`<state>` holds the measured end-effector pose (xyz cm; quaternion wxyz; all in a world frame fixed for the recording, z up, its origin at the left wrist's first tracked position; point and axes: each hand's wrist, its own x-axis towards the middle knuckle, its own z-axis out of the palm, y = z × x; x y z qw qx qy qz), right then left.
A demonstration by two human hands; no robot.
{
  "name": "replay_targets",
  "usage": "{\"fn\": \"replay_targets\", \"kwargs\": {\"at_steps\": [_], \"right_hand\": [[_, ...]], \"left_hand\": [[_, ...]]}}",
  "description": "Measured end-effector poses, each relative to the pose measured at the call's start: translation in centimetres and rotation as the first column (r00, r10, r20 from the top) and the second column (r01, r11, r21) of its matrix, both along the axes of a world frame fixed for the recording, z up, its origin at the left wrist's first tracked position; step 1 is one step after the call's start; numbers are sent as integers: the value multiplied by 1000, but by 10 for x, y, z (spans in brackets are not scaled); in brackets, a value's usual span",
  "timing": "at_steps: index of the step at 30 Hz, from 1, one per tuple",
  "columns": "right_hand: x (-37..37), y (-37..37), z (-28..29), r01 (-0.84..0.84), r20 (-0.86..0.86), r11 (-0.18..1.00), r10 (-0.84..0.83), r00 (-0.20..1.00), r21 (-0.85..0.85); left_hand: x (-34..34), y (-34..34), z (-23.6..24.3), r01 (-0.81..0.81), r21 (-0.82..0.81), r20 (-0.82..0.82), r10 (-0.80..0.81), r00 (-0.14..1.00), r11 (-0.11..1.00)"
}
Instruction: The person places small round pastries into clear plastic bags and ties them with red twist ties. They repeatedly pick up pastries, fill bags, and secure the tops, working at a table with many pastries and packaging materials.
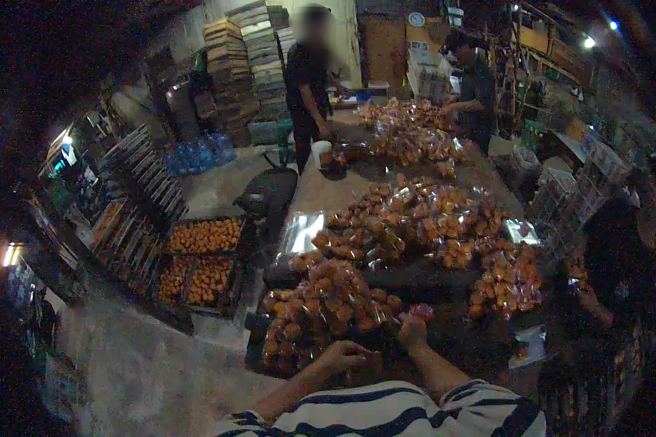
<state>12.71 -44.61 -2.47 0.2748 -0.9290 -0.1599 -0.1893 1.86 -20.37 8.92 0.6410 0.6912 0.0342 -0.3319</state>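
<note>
My left hand point(345, 356) is low in front of me at the table's near edge, its fingers drawn together. What they pinch, if anything, is too dark to make out. To its right and a little farther off, my right hand point(413, 332) is closed on a small crumpled red-pink piece point(420, 312), whose kind I cannot tell. Just beyond my left hand lies a big heap of round, orange-brown pieces point(328, 302), which look like small baked or fried snacks, with shiny clear plastic among them. My right hand is beside that heap's right end.
More clear bags of the brown pieces point(415, 222) cover the long table point(310, 193). Shiny plastic sheets point(304, 231) lie at its left edge. Trays of loose pieces point(204, 237) stand on the left. Co-workers point(310, 87) stand at the far end; another person point(616, 255) is at the right.
</note>
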Motion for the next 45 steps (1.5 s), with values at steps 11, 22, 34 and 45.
{"fn": "replay_targets", "kwargs": {"at_steps": [11,22,34,45], "right_hand": [[5,-7,-7,-81,-131,971,112,985,224],[-111,-23,29,-226,43,971,230,972,-78],[-203,5,-15,-312,-105,901,294,950,-301],[-250,-77,-64,-356,-675,768,-132,726,-533]], "left_hand": [[-70,70,42,-115,-15,235,116,965,993],[-313,240,-41,-584,196,-35,601,798,787],[-535,258,-175,-852,418,-128,949,289,316],[-574,276,-214,-891,416,-117,983,144,181]]}}
